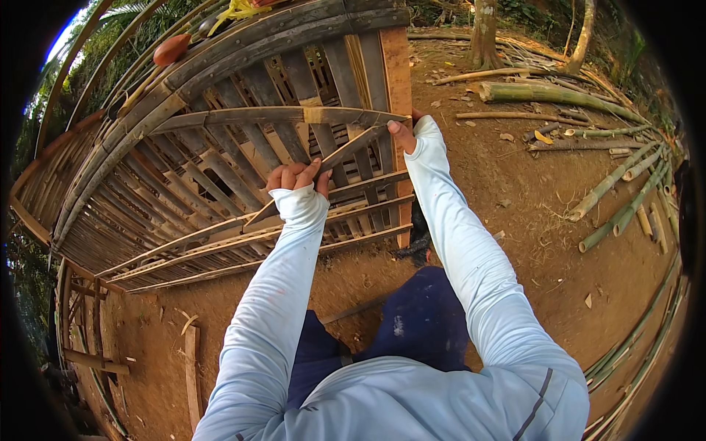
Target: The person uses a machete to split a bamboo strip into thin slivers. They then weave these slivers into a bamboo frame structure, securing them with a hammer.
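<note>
Both hands [298, 176] grip bamboo slat [346, 152] at fence [220, 147] edge.

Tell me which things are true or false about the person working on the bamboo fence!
1. Both hands grip the same slanted bamboo strip. True: the left hand holds its lower part, the right hand its upper end.
2. The ground is green grass. False: it is bare brown dirt.
3. Cut bamboo poles lie on the person's right. True.
4. The person has short sleeves. False: long pale blue sleeves reach the hands.
</note>
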